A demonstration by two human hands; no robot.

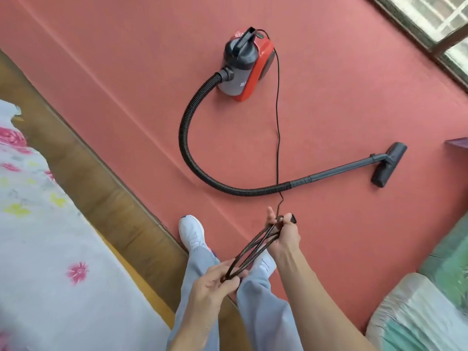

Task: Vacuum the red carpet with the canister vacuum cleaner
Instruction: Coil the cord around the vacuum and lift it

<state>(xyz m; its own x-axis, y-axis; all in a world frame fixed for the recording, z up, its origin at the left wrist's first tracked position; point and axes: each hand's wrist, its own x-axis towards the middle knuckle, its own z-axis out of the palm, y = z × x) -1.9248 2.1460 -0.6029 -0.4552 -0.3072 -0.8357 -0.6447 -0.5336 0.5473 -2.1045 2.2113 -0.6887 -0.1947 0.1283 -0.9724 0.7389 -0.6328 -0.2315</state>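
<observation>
Near side of the canister [247,64], which is sitting on the carpet [114,84], left hand [212,281] and right hand [285,235] are each gripping the coiled cord [250,247]; its free run is crossing the hose [182,138], probably risking a snag or tangle once pulled

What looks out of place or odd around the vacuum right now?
Nothing spilled or damaged. The power cord trails from the canister across the hose, and its end sits looped in the left hand and right hand. The wand lies flat on the red carpet, unheld.
</observation>
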